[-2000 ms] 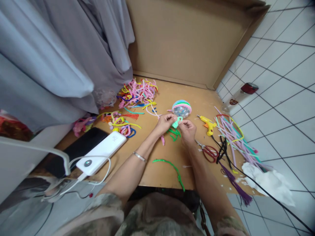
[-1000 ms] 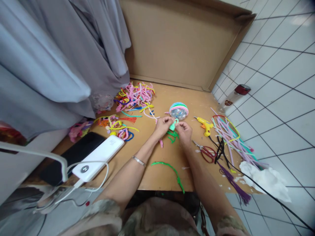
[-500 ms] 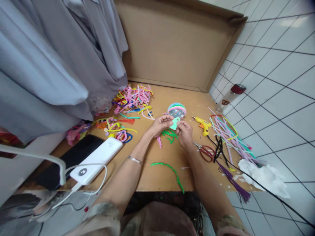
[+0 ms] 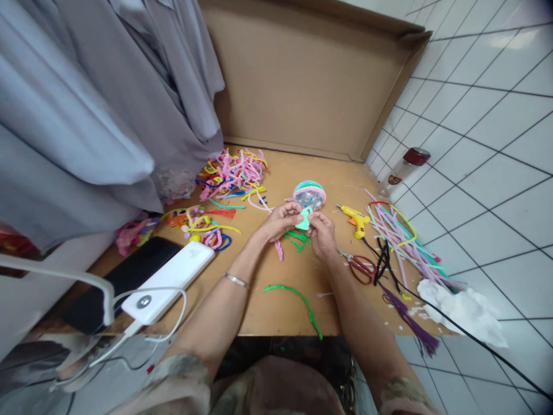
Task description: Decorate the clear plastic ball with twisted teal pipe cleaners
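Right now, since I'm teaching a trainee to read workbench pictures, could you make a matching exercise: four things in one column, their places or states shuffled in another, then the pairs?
Things
1. Pale green, flat cut-out piece
2. Yellow plastic glue gun
3. White rectangular power bank
4. Purple stringy tassel

Places or states
A. Has a white cable plugged in
B. Hanging over the brown table's near edge
C. Pinched between the left hand and right hand
D. Lying with its nozzle pointing left

Pairs: 1-C; 2-D; 3-A; 4-B
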`<state>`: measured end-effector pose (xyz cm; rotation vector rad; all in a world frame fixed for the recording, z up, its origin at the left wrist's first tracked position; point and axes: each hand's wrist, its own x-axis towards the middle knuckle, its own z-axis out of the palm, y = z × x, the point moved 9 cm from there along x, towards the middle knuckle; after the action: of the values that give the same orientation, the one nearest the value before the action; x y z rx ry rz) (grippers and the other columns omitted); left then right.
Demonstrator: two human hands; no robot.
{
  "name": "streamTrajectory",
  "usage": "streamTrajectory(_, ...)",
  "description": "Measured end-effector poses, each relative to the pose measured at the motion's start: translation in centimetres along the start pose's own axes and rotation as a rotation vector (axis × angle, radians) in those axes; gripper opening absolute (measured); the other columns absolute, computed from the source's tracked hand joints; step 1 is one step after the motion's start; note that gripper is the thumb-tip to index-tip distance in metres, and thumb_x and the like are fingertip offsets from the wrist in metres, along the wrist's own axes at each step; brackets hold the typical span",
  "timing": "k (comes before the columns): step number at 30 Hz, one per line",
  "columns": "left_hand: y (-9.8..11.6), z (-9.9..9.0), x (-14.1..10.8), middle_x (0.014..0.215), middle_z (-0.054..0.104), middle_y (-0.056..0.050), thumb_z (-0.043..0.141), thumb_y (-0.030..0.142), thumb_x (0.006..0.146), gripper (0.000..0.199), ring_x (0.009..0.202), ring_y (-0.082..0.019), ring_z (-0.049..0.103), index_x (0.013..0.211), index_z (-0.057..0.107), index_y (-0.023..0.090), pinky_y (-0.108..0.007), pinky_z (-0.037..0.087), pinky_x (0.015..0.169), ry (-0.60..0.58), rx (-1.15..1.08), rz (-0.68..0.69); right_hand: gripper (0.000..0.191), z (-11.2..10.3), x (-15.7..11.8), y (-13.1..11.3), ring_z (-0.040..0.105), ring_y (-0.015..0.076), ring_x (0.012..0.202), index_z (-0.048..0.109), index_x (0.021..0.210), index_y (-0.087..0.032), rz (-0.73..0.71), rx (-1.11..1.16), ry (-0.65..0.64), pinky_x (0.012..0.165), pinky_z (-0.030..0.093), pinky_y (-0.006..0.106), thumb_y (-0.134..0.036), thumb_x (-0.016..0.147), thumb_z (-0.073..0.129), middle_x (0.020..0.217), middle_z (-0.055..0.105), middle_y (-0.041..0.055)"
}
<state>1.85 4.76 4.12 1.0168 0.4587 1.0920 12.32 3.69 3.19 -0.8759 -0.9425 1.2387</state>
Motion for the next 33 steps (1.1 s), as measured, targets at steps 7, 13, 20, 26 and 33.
streamTrajectory(7, 0.1, -0.2, 0.1, 0.074, 0.063, 0.002, 0.088, 0.028, 0.056, 0.043, 0.064, -0.008, 0.060, 0.084, 0.058, 0.013, -0.020, 0.048, 0.064, 0.022, -0.016, 0.012, 0.023, 0.0, -0.1, 0.0, 0.037, 0.0047, 0.036, 0.056, 0.064, -0.020, 0.031, 0.021, 0.009, 0.038, 0.027, 0.017, -0.034, 0.060, 0.073, 0.041, 0.046, -0.0083)
streamTrajectory(13, 0.0, -0.1, 0.1, 0.080, 0.066, -0.001, 0.088, 0.028, 0.056, 0.047, 0.069, -0.010, 0.062, 0.092, 0.062, 0.014, -0.022, 0.049, 0.068, 0.021, -0.017, 0.011, 0.021, 0.1, -0.1, -0.1, 0.037, 0.0050, 0.036, 0.056, 0.061, -0.019, 0.037, 0.017, 0.005, 0.038, 0.026, 0.018, -0.033, 0.060, 0.072, 0.041, 0.046, -0.0078)
streamTrajectory(20, 0.1, -0.6, 0.2, 0.076, 0.065, 0.000, 0.089, 0.029, 0.054, 0.045, 0.066, -0.009, 0.060, 0.086, 0.062, 0.013, -0.022, 0.047, 0.067, 0.064, -0.002, 0.022, 0.026, 0.4, -0.3, -0.1, 0.038, 0.0051, 0.037, 0.056, 0.063, -0.020, 0.060, 0.014, -0.006, 0.039, 0.027, 0.018, -0.038, 0.058, 0.074, 0.041, 0.047, -0.0079)
streamTrajectory(26, -0.2, -0.9, 0.2, 0.072, 0.064, 0.000, 0.088, 0.037, 0.052, 0.047, 0.062, -0.010, 0.059, 0.084, 0.064, 0.013, -0.024, 0.048, 0.065, 0.148, 0.002, 0.000, 0.025, 0.0, -0.3, -0.6, 0.035, 0.0052, 0.040, 0.056, 0.064, -0.020, -0.023, -0.047, 0.045, 0.043, 0.027, 0.019, -0.037, 0.061, 0.073, 0.041, 0.044, -0.0091)
streamTrajectory(33, 0.2, -1.4, 0.1, 0.056, 0.055, 0.003, 0.081, 0.046, 0.059, 0.039, 0.051, -0.007, 0.046, 0.063, 0.060, 0.013, -0.020, 0.038, 0.053, 0.269, 0.216, 0.084, 0.025, -0.1, -0.4, -1.1, 0.037, 0.0056, 0.044, 0.057, 0.063, -0.019, -0.135, -0.174, 0.081, 0.047, 0.032, 0.021, -0.038, 0.061, 0.074, 0.049, 0.049, -0.0082)
